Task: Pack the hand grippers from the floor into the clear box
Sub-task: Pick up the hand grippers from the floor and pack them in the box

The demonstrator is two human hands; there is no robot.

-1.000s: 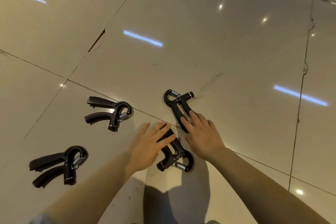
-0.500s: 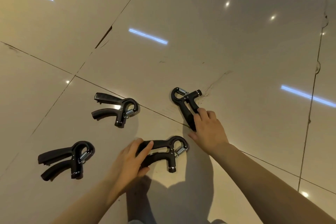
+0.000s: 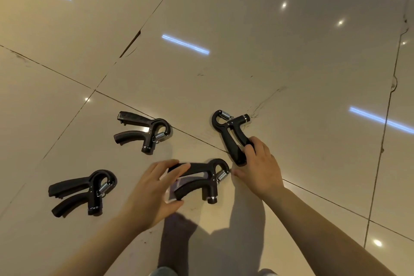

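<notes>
- Four black hand grippers are on the glossy beige tile floor, none touching each other, so I've got loads of bare tile beyond and to the right of them.
- The nearest gripper lies flat right in front of me. My left hand has its fingers and thumb spread wide around its two handle ends, fingertips on the upper handle.
- The right gripper sits just beyond it, coil spring end pointing away. My right hand has fingers curled over its squeezed-together handles.
- The far-left gripper and the upper-left gripper lie untouched, handles splayed open to the left.
- All matte black plastic, hooked heads, shiny metal springs.
- Grout lines and a cracked seam run across the tiles.
</notes>
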